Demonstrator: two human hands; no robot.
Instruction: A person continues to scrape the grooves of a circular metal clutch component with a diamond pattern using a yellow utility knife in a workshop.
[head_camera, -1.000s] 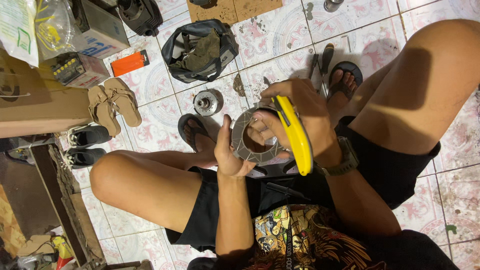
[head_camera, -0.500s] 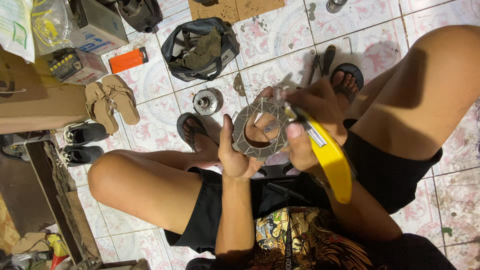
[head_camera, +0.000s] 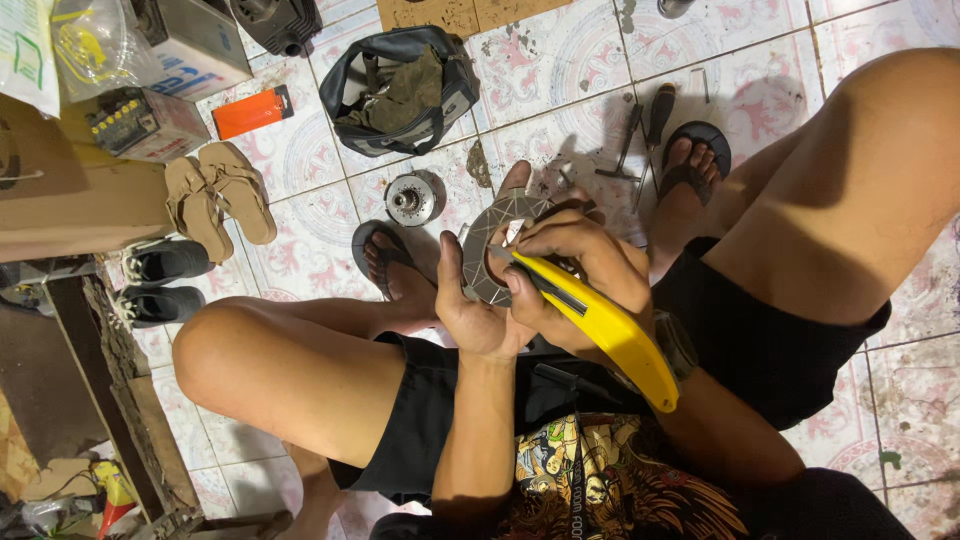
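The left hand (head_camera: 470, 315) grips the grey ring-shaped plate (head_camera: 497, 250) by its edge above the lap, and the right hand (head_camera: 570, 270), closed round a yellow utility knife (head_camera: 600, 325), scrapes it, so a slip might cut the nearby left thumb.

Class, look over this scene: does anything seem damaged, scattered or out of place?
The tiled floor is stained and chipped. Hand tools and a round metal part lie loose on it, near the sandalled feet.
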